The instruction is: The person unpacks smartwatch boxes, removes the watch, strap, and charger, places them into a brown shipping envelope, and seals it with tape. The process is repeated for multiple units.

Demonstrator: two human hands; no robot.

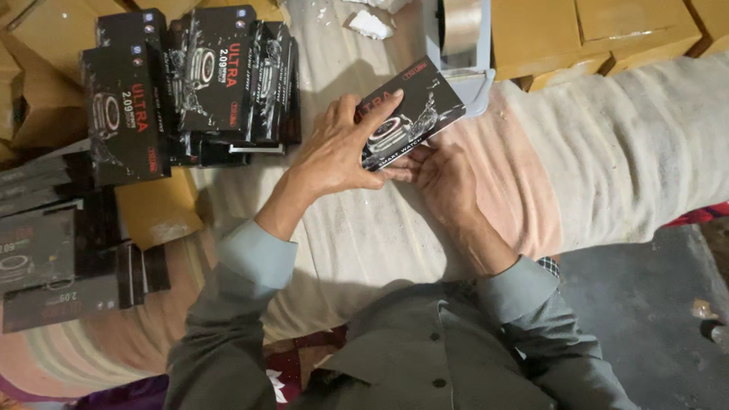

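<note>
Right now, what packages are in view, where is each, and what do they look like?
Black watch box: flat rectangle with red accents, held in left hand and right hand.
Stacked watch boxes: upper left, same black.
Dark flat boxes: far left.
Brown cartons: top right, plain.

I sit in a stockroom: stacked black boxes (190, 83), brown cartons (600, 30) and a tape dispenser (459, 45) surround me.

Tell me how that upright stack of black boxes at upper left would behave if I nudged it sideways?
The black boxes stand on edge, tall and thin, on soft cloth, so they would probably topple like dominoes. Their glossy faces suggest they slide easily. The one in the left hand and right hand looks stiff and light.
</note>
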